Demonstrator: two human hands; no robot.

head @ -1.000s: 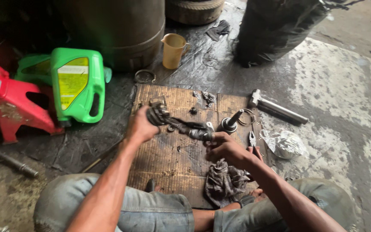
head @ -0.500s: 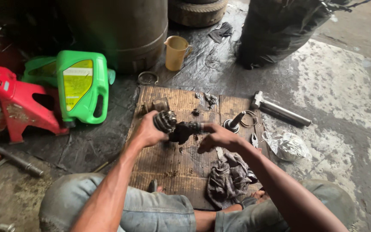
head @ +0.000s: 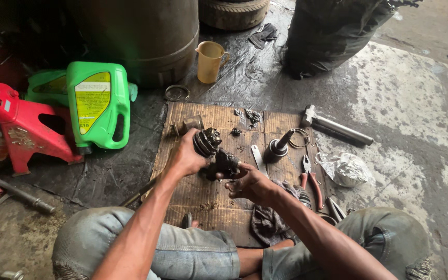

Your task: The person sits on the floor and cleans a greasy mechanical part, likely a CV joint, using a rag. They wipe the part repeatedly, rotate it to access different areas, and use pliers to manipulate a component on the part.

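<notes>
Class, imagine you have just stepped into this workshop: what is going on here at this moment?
A person sits on the floor with a sheet of cardboard in front of them. Both hands grip a greasy black joint part above it: the left hand at its upper end, the right hand at its lower end. On the cardboard lie red-handled pliers, a dark rag and a small metal cone piece. A green jug, a red jack and a yellow cup stand nearby.

Stained concrete floor (head: 416, 103), with a corrugated cardboard sheet (head: 193, 199) laid flat. On the cardboard: a stubby metal shaft piece (head: 278, 148), red-handled pliers (head: 311, 181), a dark rag (head: 268, 223). Directly on the floor: green oil jug (head: 99, 106), yellow cup (head: 211, 61), hammer (head: 335, 125), red jack stand (head: 22, 127).
</notes>
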